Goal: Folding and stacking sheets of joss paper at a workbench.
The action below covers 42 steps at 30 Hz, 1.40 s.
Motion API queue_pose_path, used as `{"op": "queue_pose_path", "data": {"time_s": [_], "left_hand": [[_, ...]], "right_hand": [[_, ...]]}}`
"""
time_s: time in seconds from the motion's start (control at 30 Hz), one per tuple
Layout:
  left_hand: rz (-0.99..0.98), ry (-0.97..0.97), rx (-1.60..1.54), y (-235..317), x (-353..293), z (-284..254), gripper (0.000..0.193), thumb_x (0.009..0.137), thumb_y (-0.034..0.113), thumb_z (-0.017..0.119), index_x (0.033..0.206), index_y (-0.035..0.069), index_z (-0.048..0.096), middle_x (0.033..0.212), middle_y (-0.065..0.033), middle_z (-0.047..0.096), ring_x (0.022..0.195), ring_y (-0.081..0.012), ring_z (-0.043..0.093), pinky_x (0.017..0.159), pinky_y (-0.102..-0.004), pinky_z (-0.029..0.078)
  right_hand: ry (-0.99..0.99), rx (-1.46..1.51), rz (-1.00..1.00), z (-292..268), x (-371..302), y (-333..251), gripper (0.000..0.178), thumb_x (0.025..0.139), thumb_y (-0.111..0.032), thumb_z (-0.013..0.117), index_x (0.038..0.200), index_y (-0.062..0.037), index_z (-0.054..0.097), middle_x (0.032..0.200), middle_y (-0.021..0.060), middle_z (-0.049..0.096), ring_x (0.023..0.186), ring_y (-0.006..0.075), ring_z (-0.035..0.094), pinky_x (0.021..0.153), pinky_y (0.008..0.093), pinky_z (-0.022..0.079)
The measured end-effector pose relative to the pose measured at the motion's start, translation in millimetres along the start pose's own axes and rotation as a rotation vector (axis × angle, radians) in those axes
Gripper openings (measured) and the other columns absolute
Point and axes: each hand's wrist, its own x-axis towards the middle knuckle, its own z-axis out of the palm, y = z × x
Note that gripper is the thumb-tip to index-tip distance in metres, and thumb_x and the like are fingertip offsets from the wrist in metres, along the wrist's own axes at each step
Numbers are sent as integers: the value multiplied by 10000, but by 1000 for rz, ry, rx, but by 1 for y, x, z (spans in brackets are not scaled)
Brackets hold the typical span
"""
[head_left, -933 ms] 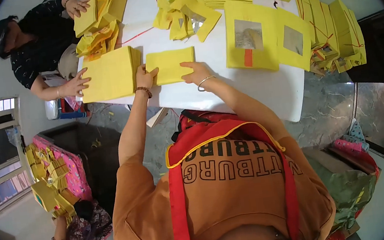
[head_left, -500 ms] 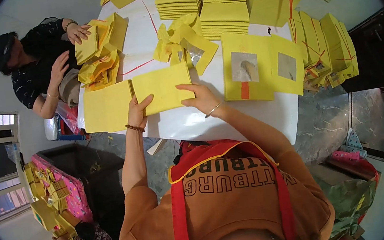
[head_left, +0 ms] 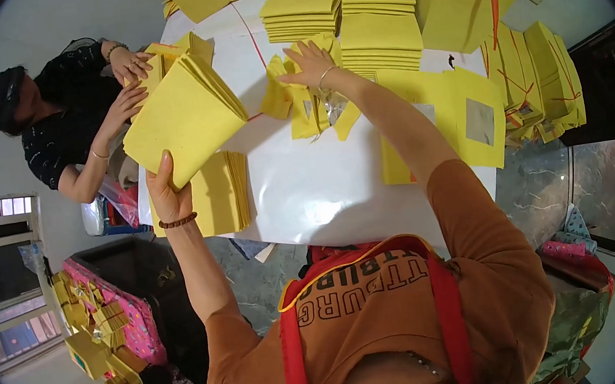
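Observation:
My left hand (head_left: pixel 169 192) grips a bundle of folded yellow paper (head_left: pixel 180 123) at its near edge, thumb on top. The bundle is raised and tilted, its layered edges fanning to the right. Beneath it on the table lies another stack of yellow paper (head_left: pixel 225 194). My right hand (head_left: pixel 312 65) reaches forward with fingers spread over crumpled yellow paper (head_left: pixel 277 92), which has clear or silvery film in it. Whether the fingers pinch any of it, I cannot see. Below my right forearm lie flat yellow sheets with grey windows (head_left: pixel 491 89).
Neat stacks of folded yellow paper (head_left: pixel 380 33) stand farther back on the white table (head_left: pixel 300 193). A tall bundle tied with red string (head_left: pixel 446 6) is at the far right. At the left, a co-worker (head_left: pixel 74 105) handles yellow paper; another person sits at the lower left.
My left hand has lifted the yellow paper bundle off the table and swung it left. My right hand has let go of it and moved forward onto the crumpled paper.

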Motion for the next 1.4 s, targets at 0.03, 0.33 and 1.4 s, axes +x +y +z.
{"op": "queue_pose_path", "data": {"time_s": [0.03,0.33,1.4], "left_hand": [[-9,23,-2,-1,2,-4,396,820,29,545,1201,20,437,1157,-86,520,1036,-189,519,884,-328,432],[-100,5,14,-36,84,4,424,811,39,563,1204,23,405,1152,-87,511,1029,-209,522,883,-361,441],[-312,-84,991,-245,196,24,437,661,92,713,1020,-64,518,914,-135,616,772,-189,611,686,-278,497]], "right_hand": [[-129,-90,95,-1,-2,-7,867,673,-665,488,1320,-107,341,1409,140,172,1305,310,119,1027,513,129],[-385,-219,-41,34,-123,-43,788,664,-639,522,1176,-41,506,1402,101,172,1301,314,97,984,580,143],[294,334,-57,28,-114,2,349,753,-196,614,1061,-40,562,1145,181,480,1057,317,462,901,357,377]]}}
